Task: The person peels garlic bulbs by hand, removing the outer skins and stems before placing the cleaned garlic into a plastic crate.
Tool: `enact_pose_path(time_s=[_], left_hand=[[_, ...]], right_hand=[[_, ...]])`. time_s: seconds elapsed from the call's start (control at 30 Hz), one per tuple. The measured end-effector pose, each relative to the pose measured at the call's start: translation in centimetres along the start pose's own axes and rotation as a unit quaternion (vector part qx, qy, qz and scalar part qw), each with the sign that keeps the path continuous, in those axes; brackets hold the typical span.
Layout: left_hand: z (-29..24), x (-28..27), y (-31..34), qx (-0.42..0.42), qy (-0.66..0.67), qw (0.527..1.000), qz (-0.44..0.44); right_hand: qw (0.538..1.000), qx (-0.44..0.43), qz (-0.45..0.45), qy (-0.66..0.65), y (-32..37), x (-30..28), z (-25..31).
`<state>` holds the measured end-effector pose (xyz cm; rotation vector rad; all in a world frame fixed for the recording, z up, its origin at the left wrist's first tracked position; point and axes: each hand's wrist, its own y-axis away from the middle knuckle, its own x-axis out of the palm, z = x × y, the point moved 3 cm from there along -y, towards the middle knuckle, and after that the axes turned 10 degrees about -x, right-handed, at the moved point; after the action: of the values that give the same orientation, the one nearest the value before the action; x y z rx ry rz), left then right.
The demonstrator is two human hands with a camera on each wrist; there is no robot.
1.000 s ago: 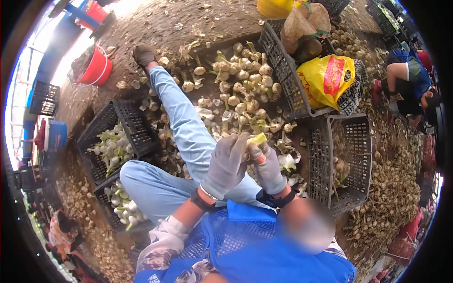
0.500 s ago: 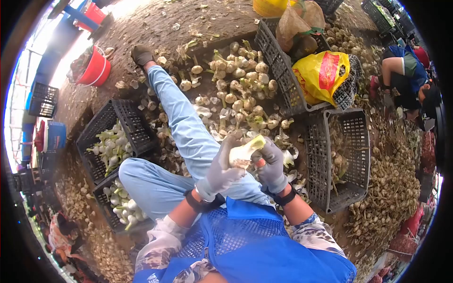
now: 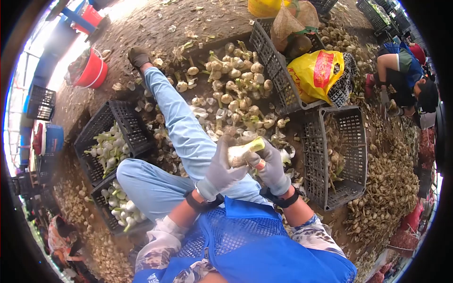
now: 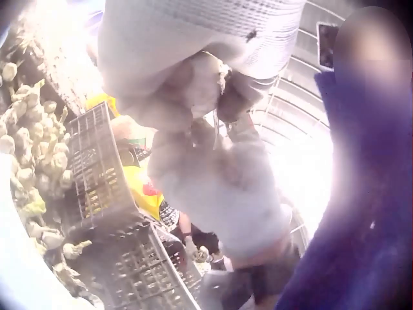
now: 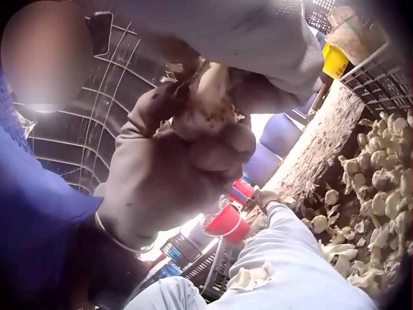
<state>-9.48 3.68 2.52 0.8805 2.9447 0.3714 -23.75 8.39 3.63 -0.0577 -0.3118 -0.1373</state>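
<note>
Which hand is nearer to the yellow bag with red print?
Right. In the head view, the right hand is below and left of the bag; the left hand is farther left, across the garlic.

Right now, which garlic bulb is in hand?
The pale bulb with a green-tipped stem, held between left hand and right hand; bulbs beyond lie loose on the ground.

Worker's attire. The left hand [image 3: 218, 167] and right hand [image 3: 275, 172] wear pale grey gloves, with black straps [image 3: 283, 201] at both wrists and a thin, light-coloured bangle [image 5: 119, 240] at the left. The bright blue vest [image 3: 259, 250] has mesh panels, a front zip [image 3: 206, 253] and white lettering [image 3: 153, 278]. Sleeves [image 3: 159, 241]: white, dark-blotched. Trousers [image 3: 184, 125]: light blue. Shoe [image 3: 138, 57]: dark.
</note>
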Motion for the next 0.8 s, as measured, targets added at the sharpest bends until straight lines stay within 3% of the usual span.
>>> enact_pose_path(time_s=[0.17,0.27,0.37,0.47,0.5,0.53,0.57,0.6,0.63,0.67,0.7,0.73,0.77,0.8], left_hand=[[-1.0,-0.2,0.6,-0.156,0.287,0.943,0.072],[-0.2,-0.9,1.1,-0.219,0.358,0.889,0.181],[-1.1,0.0,0.4,-0.231,0.523,0.746,0.342],[-1.1,0.3,0.2,-0.234,0.434,0.846,0.203],[0.0,0.0,0.1,-0.211,0.324,0.912,0.134],[0.0,0.0,0.0,-0.091,0.169,0.980,0.055],[-0.2,0.5,0.1,0.033,0.006,0.999,-0.026],[-0.7,0.8,0.5,0.154,-0.158,0.970,-0.104],[-0.1,0.7,0.3,0.055,-0.054,0.996,-0.043],[0.4,0.2,0.1,-0.044,0.051,0.998,0.019],[0.7,-0.2,-0.1,-0.142,0.154,0.974,0.080],[0.9,-0.2,0.1,-0.236,0.255,0.927,0.140],[0.2,-0.2,0.5,-0.234,0.357,0.888,0.170],[0.1,-0.3,0.5,-0.234,0.330,0.902,0.151]], right_hand=[[0.988,-0.079,0.055,0.122,0.1,-0.8,-0.2],[0.962,-0.162,0.074,0.209,-0.1,-0.9,0.7],[0.944,-0.226,0.049,0.236,-0.1,-0.7,1.8],[0.958,-0.169,-0.044,0.229,0.4,-1.8,0.0],[0.980,-0.081,-0.111,0.143,0.9,-2.0,-1.0],[0.972,-0.096,-0.105,0.188,0.9,-1.7,-0.7],[0.962,-0.109,-0.099,0.231,0.9,-1.4,-0.2],[0.950,-0.121,-0.093,0.274,1.1,-1.2,0.0],[0.924,-0.200,-0.046,0.322,1.0,-1.0,0.2],[0.975,-0.111,-0.060,0.180,1.0,-1.2,-0.3],[0.997,-0.020,-0.072,0.033,1.4,-1.3,-0.7],[0.987,0.073,-0.082,-0.116,1.8,-1.1,-1.2],[0.971,0.091,-0.088,-0.205,2.0,-0.8,-1.6],[0.966,0.079,-0.082,-0.234,2.0,-0.9,-2.0]])
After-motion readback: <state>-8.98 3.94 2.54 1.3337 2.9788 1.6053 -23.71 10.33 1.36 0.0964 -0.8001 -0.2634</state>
